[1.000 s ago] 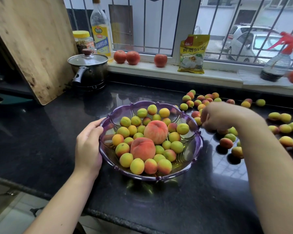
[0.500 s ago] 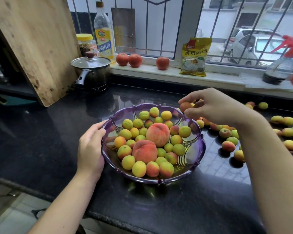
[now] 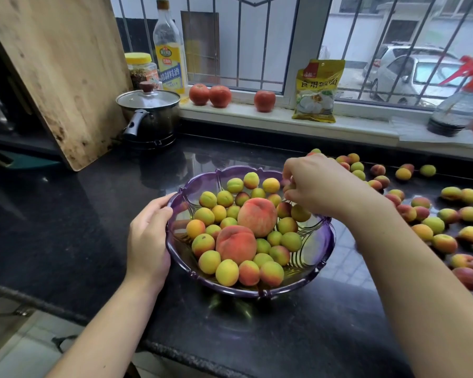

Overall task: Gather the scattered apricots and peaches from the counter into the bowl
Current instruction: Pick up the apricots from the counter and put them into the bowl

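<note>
Black polished stone counter [image 3: 66, 227] runs beneath a barred window, its white sill [image 3: 271, 115] lined with three red tomatoes [image 3: 220, 96], a yellow printed food pouch [image 3: 316, 91], a tall clear bottle with a yellow label [image 3: 170, 50], a yellow-lidded jar [image 3: 140, 67] and a clear spray bottle with a red trigger [image 3: 459, 102]. At the counter's far left a large worn wooden cutting board [image 3: 55, 66] leans upright, and just beside it stands a small steel pot with a glass lid [image 3: 149, 115].

Near the middle of the counter sits the scalloped purple translucent bowl [image 3: 318, 241], already holding many small yellow-green and orange apricots [image 3: 227, 272] and two large pink-red peaches [image 3: 257, 216] lying on top of them. To the right of the bowl, loose apricots and small peaches [image 3: 432, 225] lie scattered over the counter, reaching back towards the sill and on to the right edge of the view.

The left hand [image 3: 148, 238] rests against the bowl's left wall, its fingers laid along the rim and the thumb at the outside. The right hand [image 3: 318, 186] hangs over the bowl's far right rim, knuckles up, the forearm crossing in front of part of the scattered fruit. Its fingers are curled downward over the fruit in the bowl; whether they pinch an apricot or are free of it cannot be told, since the hand hides its own fingertips.
</note>
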Demonstrator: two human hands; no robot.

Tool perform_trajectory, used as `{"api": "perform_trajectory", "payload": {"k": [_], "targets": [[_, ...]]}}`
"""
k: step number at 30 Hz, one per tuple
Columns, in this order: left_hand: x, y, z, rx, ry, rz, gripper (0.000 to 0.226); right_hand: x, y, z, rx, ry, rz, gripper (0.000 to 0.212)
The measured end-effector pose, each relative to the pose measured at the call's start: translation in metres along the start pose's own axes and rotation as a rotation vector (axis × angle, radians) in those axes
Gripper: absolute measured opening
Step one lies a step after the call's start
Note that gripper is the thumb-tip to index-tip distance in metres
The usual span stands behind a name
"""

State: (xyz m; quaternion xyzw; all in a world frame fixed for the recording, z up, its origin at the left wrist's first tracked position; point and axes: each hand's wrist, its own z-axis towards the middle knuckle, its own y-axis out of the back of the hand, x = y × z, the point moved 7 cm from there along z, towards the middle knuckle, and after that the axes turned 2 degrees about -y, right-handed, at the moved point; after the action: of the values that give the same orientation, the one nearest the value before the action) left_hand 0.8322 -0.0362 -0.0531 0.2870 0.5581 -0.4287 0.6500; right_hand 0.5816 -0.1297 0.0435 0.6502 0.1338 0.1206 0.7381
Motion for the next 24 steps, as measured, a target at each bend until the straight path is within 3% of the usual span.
{"api": "perform_trajectory", "payload": {"k": [2,7,12,15,17,20,24], "targets": [[-0.001,0.000,0.000,-0.004,0.000,0.000,0.035,0.002,-0.001,0.001,0.020,0.002,-0.087,0.006],[-0.001,0.000,0.000,-0.004,0.000,-0.010,0.035,0.005,-0.004,0.004,0.007,0.016,-0.095,0.010],[-0.001,0.000,-0.001,-0.001,0.010,-0.005,0.032,-0.007,0.000,0.003,-0.015,0.057,0.186,0.009],[0.000,0.001,-0.001,0.000,0.005,-0.001,0.031,-0.043,0.024,-0.003,-0.189,-0.053,0.470,0.007],[0.000,0.000,-0.001,-0.005,0.008,-0.011,0.030,-0.075,0.031,-0.007,-0.279,-0.168,0.464,0.011],[-0.001,-0.001,-0.001,0.002,0.003,-0.021,0.033,-0.109,0.008,-0.006,-0.111,-0.310,0.339,0.015],[0.000,0.000,-0.001,-0.003,0.002,-0.024,0.034,-0.113,-0.022,0.002,0.041,-0.315,0.274,0.018]]}}
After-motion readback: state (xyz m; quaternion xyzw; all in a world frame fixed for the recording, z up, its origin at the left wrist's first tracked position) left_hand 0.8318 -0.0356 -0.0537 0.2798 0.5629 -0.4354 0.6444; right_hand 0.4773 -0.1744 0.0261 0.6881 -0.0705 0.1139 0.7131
